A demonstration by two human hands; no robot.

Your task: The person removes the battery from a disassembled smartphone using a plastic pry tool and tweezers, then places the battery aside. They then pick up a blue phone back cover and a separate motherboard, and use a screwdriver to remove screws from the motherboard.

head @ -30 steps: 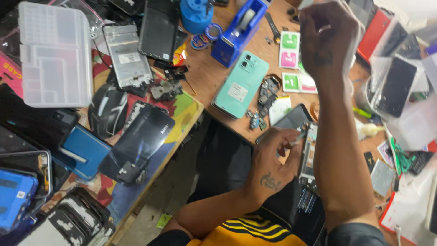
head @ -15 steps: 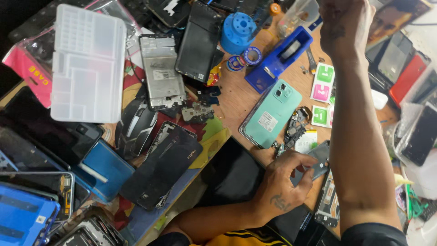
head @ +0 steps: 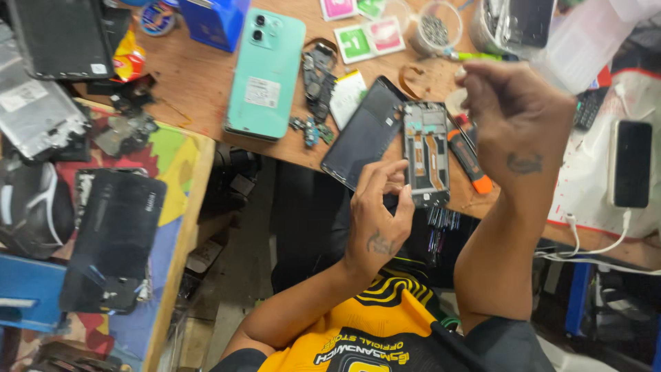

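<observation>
The right hand (head: 513, 117) has come down from the top, fingers curled shut; I cannot tell what it holds. The left hand (head: 377, 207) pinches the open phone frame (head: 425, 153) on the counter (head: 206, 83).

Head view, evenly and fairly brightly lit from above; the wooden desk (head: 200, 76) shows warm, flat tones with only soft, short shadows. Strongest brightness lies toward 2 o'clock, where pale plastic washes out. Weak sheen sits on the mint-green phone (head: 265, 72) at 11 o'clock and on the dark screen panel (head: 365, 134) near centre. The raised right hand (head: 516, 117) is slightly motion-softened. The gap under the desk at 6 o'clock falls into deep shadow. Edges bend mildly from wide-angle distortion.
</observation>
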